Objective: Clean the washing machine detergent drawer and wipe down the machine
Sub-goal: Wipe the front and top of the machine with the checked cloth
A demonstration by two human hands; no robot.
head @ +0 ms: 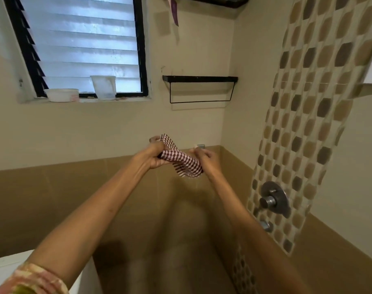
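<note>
A home bathroom: tiled walls, a shower valve, a louvred window (tubs on its sill).

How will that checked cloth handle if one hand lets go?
Probably floppy: the cloth sags and folds between the left hand and right hand. Likely light, being thin and small in the hands. May be wet and drip; unclear.

Single head cam, wide-angle, faces fwd at window wall.
</note>
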